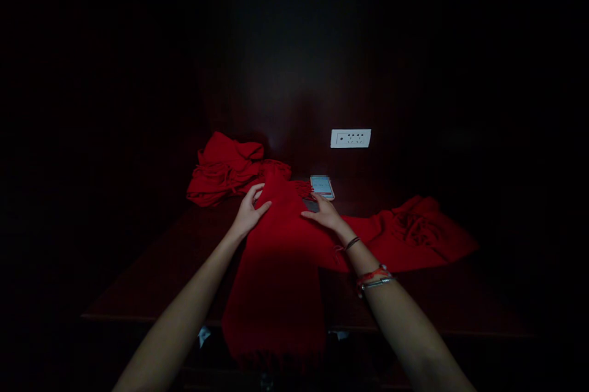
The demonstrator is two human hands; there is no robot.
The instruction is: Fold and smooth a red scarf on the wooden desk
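A long red scarf (280, 257) runs over the dark table toward me, and its fringed end hangs past the front edge. At the scarf's left border, my left hand (251, 213) has its thumb on the cloth and its fingers curled by the edge, gripping it. My right hand (326, 214) is at the opposite border; its thumb tip touches the red cloth while its fingers are spread apart from the thumb. Bracelets circle my right wrist. Behind my left hand lies a crumpled heap of red scarves (221, 171) with fringes.
More red cloth (414, 232) lies bunched on the right of the table (175, 269). A phone with a lit screen (323, 187) rests behind my right hand. A white socket panel (350, 138) is on the dark back wall. The surroundings are very dim.
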